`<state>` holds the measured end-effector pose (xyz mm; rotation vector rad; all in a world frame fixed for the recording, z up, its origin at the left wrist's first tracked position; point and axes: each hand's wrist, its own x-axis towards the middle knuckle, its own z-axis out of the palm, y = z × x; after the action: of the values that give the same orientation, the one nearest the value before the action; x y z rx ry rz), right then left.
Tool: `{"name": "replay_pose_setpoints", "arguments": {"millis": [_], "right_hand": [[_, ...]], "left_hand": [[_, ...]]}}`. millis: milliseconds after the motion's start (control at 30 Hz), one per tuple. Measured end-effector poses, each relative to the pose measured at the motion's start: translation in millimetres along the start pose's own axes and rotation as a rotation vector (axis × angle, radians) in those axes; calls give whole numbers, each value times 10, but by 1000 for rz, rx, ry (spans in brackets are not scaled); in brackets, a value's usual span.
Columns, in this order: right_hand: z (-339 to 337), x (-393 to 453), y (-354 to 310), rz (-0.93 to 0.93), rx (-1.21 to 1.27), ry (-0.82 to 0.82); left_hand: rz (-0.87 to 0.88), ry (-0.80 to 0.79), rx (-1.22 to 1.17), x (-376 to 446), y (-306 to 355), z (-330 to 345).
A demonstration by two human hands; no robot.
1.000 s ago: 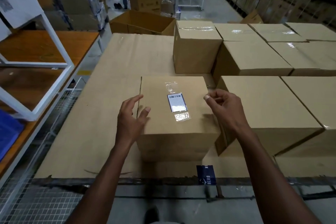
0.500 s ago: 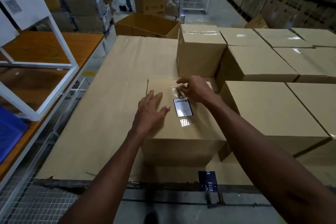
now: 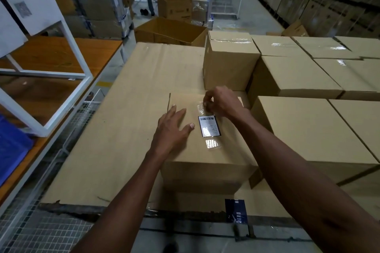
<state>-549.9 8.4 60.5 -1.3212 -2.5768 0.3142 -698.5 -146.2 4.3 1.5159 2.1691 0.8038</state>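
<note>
Sealed boxes [image 3: 298, 76] stacked R; open carton [image 3: 170, 28] behind; flat cardboard sheet [image 3: 123, 129] under; white frame [image 3: 78, 49] on wood bench [image 3: 47, 53] L; blue bin [image 3: 12, 146] far L.

Matt brown cardboard on the box [image 3: 205, 156]. Glossy clear plastic tape [image 3: 212, 143] mid-frame, glinting over a smooth white paper label [image 3: 209, 127]. Left of frame: warm wood tabletop [image 3: 51, 53], white-painted metal frame [image 3: 79, 47], metal mesh [image 3: 30, 232] lower left.
</note>
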Motion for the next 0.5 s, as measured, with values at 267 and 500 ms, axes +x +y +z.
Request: {"name": "replay_pose_setpoints", "arguments": {"millis": [267, 500], "right_hand": [[-35, -89, -59, -17, -23, 21], [-99, -278, -41, -47, 15, 39]], "left_hand": [[-14, 4, 12, 12, -14, 14], [-12, -10, 18, 33, -46, 6]]}}
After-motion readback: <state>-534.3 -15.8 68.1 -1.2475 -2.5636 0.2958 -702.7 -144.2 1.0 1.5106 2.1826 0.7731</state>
